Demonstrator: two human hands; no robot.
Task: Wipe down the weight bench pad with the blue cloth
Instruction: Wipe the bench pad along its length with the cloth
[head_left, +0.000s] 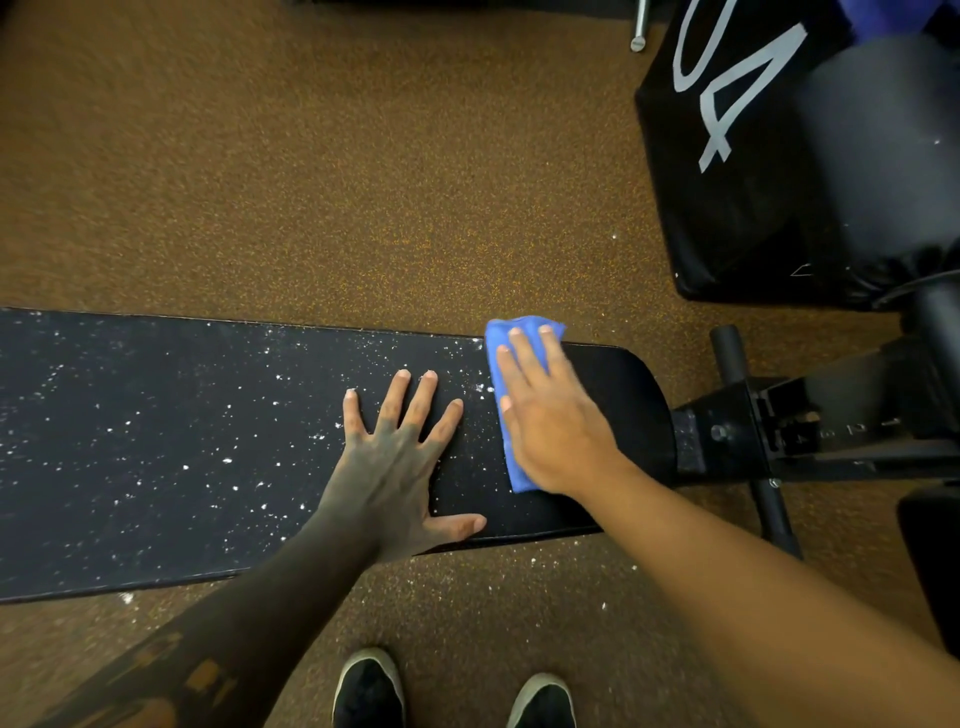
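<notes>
The right hand (556, 421), fingers (524, 358) straight and close, is pressing the blue cloth (519, 475) flat near the weight bench pad's (156, 441) right end for full contact, while the left hand (400, 457), fingers splayed, is bracing beside it.

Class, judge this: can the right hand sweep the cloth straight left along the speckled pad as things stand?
Probably not cleanly: the left hand lies flat on the pad, right beside the blue cloth under the right hand.
</notes>
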